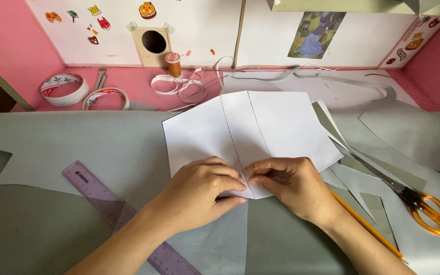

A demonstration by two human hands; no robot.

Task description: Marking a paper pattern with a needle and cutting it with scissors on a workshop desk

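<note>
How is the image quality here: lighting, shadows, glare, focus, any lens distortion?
Head view: soft, even daylight; faint shadows under the left hand and right hand. The white paper is bright, nearly washed out, though its dashed line stays readable. No hard glare. Focus is sharp from the purple ruler to the scissors. Mild wide-angle bending at the edges.

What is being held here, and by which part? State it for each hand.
Both the left hand and the right hand pinch the white paper pattern at its near bottom edge, on either side of the dashed line.
</note>
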